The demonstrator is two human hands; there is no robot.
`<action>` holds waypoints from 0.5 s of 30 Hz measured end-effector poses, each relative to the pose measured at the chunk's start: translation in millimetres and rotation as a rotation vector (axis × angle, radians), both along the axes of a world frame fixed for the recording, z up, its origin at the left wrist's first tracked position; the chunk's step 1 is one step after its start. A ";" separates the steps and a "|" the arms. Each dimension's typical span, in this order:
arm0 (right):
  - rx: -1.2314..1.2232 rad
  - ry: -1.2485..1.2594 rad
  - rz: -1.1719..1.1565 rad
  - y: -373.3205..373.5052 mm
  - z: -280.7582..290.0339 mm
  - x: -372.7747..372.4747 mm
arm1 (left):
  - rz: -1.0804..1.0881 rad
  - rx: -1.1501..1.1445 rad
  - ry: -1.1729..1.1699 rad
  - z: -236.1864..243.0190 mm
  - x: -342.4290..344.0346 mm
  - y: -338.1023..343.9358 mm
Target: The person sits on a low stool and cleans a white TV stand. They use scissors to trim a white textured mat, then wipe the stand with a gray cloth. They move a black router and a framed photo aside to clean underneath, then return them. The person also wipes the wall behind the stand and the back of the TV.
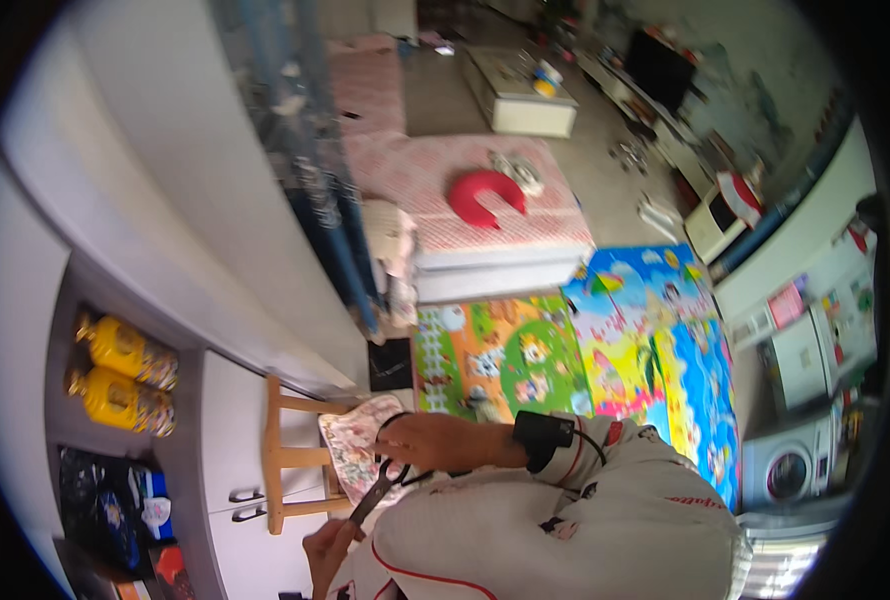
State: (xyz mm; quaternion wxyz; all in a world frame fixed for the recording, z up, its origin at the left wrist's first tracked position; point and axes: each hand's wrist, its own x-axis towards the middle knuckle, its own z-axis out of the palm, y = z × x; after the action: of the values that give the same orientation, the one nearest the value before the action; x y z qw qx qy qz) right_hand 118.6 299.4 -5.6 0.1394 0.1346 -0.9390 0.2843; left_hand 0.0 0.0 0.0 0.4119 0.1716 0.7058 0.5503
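While holding a grey forked tool low down in the left hand, points it up and right, with its top close by the right hand. Cannot tell if gripping there too.

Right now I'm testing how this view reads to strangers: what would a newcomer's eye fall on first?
Probably the brightly coloured play mats right of centre, then the red U-shaped pillow on the pink-covered seat beyond them. Two yellow bottles at far left stand out too. Below, left of centre, the left hand grips a dark tool.
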 end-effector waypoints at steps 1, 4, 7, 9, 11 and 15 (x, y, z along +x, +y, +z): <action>0.049 0.152 -0.077 11.3 -3.8 14.4 | -0.056 -0.116 -0.024 4.3 -1.4 16.3; -0.057 -0.035 -0.347 39.7 -14.6 55.5 | -0.062 -0.074 -0.127 4.4 8.3 85.4; -0.027 -0.034 -0.489 79.4 -15.2 108.5 | -0.259 -0.030 -0.198 5.8 12.1 165.0; -0.045 -0.046 -0.572 112.7 -14.5 140.9 | -0.275 -0.026 -0.267 5.1 28.1 219.3; 0.003 -0.024 -0.677 142.3 -16.0 169.2 | -0.415 -0.021 -0.186 5.5 39.5 274.0; 0.048 -0.003 -0.840 210.1 -23.9 215.2 | -0.750 0.110 0.089 0.9 71.7 374.9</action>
State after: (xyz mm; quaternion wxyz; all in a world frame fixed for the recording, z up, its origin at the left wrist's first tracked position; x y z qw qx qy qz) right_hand 333.8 509.5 -29.5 0.2386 -0.2571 -0.9188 0.1811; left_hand 71.7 374.9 0.9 0.5437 0.4635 0.5807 0.3904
